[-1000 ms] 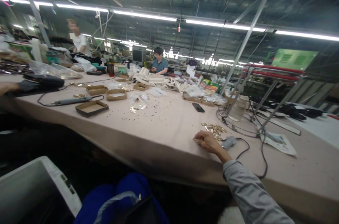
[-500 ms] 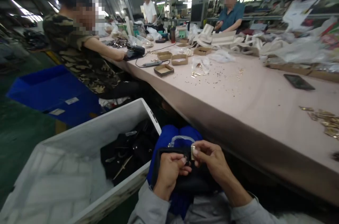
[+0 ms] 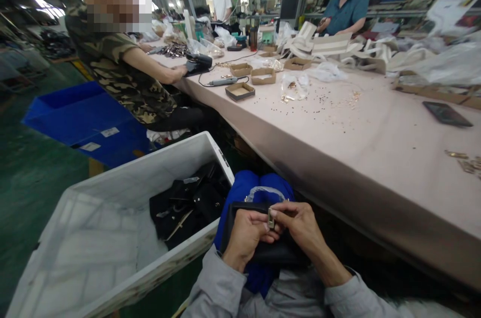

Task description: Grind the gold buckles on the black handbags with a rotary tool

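Observation:
On my lap lies a black handbag (image 3: 283, 253), its curved handle (image 3: 265, 191) wrapped in clear plastic. My right hand (image 3: 302, 228) pinches a small gold-coloured metal clasp plate (image 3: 271, 219) between thumb and fingers. My left hand (image 3: 246, 238) is closed at the bag's front, with its thumb and fingertips against the lower side of the plate. The bag edge under the left fingers is mostly hidden. The plate appears to be against the bag; whether it is seated there I cannot tell.
A white bin (image 3: 101, 198) at my left holds several black bags (image 3: 188, 203). The table (image 3: 338, 157) on my right bears small cardboard trays (image 3: 240, 91), scattered metal bits, a phone (image 3: 447, 113) and gold pieces (image 3: 469, 164). A co-worker (image 3: 124, 62) sits beyond a blue bin (image 3: 93, 127).
My hands have come together: the right hand brought the clasp plate left, onto the left fingertips at the bag's front. The whole view has shifted slightly.

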`<state>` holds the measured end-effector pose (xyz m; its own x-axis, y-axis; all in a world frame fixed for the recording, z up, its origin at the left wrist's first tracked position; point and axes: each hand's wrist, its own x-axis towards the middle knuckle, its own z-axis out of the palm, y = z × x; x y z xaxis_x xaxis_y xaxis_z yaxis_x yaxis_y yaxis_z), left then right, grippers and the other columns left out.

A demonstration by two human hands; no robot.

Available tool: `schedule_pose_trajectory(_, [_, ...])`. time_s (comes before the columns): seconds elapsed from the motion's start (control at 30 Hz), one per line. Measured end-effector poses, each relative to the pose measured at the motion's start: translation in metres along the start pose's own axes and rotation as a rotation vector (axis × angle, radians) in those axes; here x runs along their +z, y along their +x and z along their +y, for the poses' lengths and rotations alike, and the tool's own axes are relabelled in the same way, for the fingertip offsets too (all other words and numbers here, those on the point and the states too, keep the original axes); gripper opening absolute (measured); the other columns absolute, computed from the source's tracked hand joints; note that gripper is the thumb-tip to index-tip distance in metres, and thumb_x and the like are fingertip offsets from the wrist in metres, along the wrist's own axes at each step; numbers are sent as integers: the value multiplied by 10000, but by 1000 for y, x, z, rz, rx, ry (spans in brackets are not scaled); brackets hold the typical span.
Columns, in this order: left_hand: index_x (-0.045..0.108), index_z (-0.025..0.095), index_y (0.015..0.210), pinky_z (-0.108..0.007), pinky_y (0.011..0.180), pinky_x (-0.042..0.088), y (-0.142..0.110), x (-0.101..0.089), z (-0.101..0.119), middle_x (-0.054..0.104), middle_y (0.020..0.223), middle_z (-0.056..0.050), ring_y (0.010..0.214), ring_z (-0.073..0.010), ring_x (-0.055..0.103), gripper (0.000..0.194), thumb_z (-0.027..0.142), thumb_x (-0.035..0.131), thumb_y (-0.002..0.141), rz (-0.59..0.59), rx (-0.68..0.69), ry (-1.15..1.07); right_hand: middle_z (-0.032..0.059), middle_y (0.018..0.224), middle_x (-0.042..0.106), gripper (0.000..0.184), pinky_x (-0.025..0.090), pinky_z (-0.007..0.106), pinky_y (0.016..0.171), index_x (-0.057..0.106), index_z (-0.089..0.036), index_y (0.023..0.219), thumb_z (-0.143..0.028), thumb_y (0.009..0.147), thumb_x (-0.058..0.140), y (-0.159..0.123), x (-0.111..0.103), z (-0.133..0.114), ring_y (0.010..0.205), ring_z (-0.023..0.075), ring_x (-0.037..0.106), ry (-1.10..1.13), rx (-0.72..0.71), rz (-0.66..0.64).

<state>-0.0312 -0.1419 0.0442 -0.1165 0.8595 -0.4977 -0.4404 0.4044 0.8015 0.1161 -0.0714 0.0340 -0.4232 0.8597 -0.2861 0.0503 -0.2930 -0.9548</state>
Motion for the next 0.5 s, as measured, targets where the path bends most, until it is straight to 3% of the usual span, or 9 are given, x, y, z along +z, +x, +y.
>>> schedule_pose_trajectory(0.3, [813,14,849,-237,554,586,-1,-5,-4,810,809,-215,581,-199,749,360,193,776,539,-4,-19,-12,64,738,735,276,505,293,558,831,-159,879,-421,794,818,5,-5,17,585,191,642,-159,-54,25])
schedule_pose_trajectory(0.5, [824,13,897,-257,597,614,0,-7,-6,816,844,-216,625,-215,768,387,178,782,550,-7,-29,-15,57,685,724,277,469,277,532,831,-158,869,-423,792,809,2,-5,12,559,181,625,-193,-39,45])
